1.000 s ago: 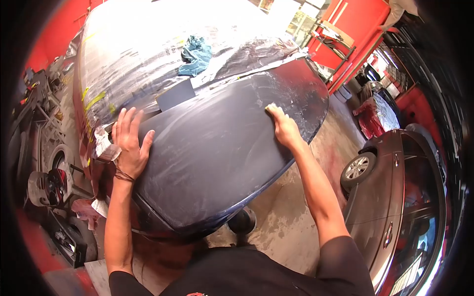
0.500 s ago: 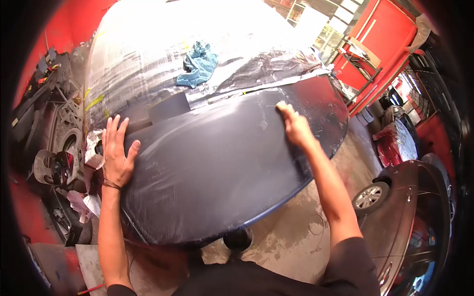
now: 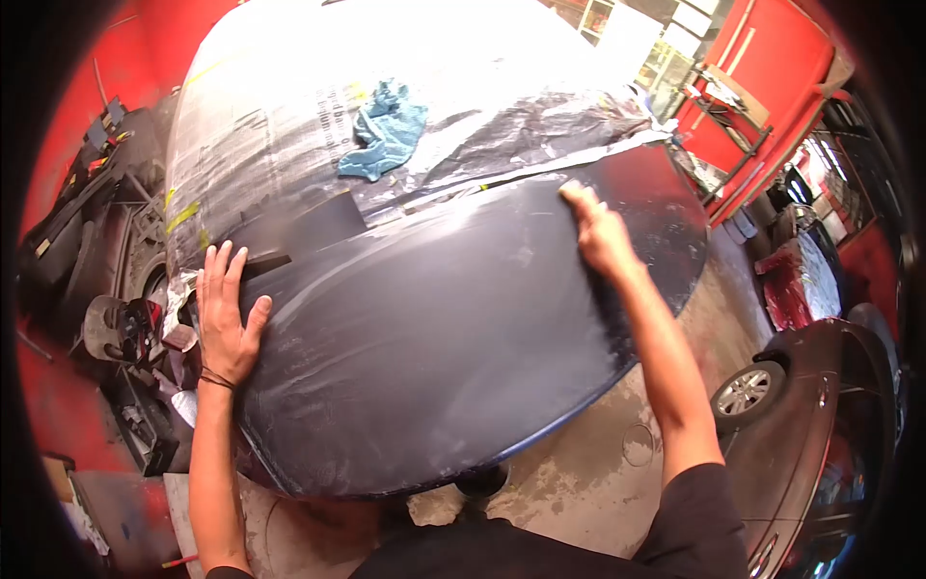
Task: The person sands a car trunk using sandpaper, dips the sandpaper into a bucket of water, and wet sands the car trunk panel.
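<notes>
A broad, dull dark-grey car panel (image 3: 424, 347) with pale streaks and dusty smudges spreads out before me. My left hand (image 3: 228, 323) lies flat on its left end, fingers stretched out and thumb apart, a thin dark band at the wrist. Near the far right edge of the panel, my right hand (image 3: 603, 236) presses down with its fingers together. A small yellowish bit shows at those fingertips, but the palm side is hidden. Beside the far left edge rests a dark flat sheet (image 3: 328, 220). Beyond it, a crumpled blue cloth (image 3: 391, 133) lies on plastic sheeting (image 3: 256, 135).
Car parts and clutter (image 3: 125, 328) crowd the left side. At right stands a dark car (image 3: 791, 405) with its wheel (image 3: 745, 391) toward me. A red panel (image 3: 762, 58) and a rack (image 3: 723, 116) are at the back right. Concrete floor (image 3: 569, 454) shows below.
My right hand has slid a little toward the far edge of the panel. My left hand stays flat at the left end. The whole view has shifted slightly.
</notes>
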A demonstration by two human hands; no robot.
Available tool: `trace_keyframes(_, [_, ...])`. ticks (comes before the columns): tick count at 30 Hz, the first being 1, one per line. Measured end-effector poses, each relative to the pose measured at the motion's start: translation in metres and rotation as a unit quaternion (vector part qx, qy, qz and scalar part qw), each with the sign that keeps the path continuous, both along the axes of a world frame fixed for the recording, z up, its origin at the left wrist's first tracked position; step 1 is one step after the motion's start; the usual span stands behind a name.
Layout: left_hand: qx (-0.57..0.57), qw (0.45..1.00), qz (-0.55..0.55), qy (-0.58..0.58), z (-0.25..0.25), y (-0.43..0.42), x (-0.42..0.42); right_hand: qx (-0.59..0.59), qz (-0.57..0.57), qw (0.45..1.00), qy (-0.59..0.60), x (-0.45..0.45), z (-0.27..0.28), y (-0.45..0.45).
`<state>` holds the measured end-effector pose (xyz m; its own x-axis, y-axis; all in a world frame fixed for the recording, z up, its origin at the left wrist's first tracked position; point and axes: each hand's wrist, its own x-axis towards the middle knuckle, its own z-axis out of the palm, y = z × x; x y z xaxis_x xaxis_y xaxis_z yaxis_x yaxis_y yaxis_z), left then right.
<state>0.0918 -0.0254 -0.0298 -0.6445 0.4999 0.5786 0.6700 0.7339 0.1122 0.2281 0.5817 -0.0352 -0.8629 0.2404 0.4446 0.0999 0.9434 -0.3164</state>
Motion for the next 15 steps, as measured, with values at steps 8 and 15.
trace_keyframes(8, [0.039, 0.999, -0.007, -0.009, 0.001, -0.002, -0.002, 0.079, -0.126, 0.989, -0.015, -0.097, -0.008, 0.118])
trace_keyframes(15, [0.065, 0.998, -0.002, -0.001, -0.006, -0.003, -0.007, -0.033, 0.053, 0.997, -0.037, 0.049, -0.004, -0.055])
